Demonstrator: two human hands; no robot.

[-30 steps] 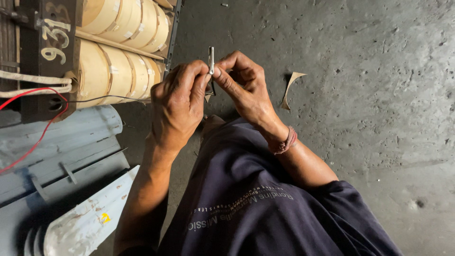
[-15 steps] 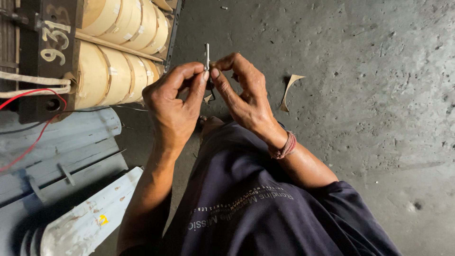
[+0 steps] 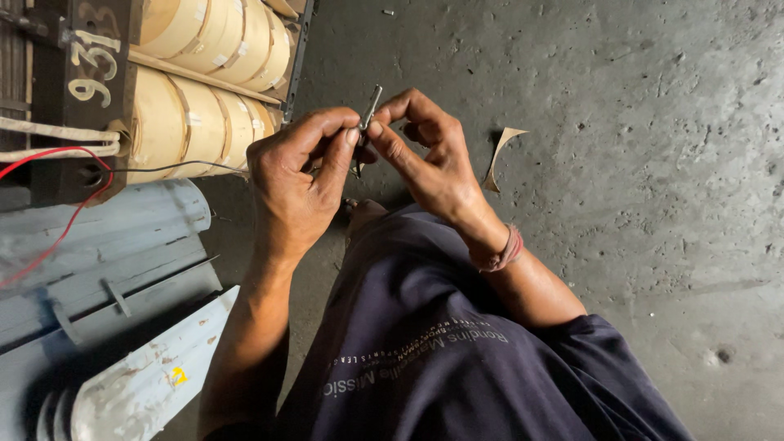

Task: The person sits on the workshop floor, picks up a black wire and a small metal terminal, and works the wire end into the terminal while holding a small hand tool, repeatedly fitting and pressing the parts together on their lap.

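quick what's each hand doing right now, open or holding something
Left hand: closed, fingertips pinching the small thin grey metal piece.
Right hand: closed, thumb and fingers pinching the same metal piece.

The small rod point(image 3: 371, 107) pinched by both hands looks like dull grey metal. At 10 o'clock, the coils point(image 3: 192, 98) are wrapped in smooth tan paper tape. The floor point(image 3: 637, 147) is rough, matt concrete. At 8 o'clock, the blue-grey panel point(image 3: 106, 253) is painted metal, the paint chipped
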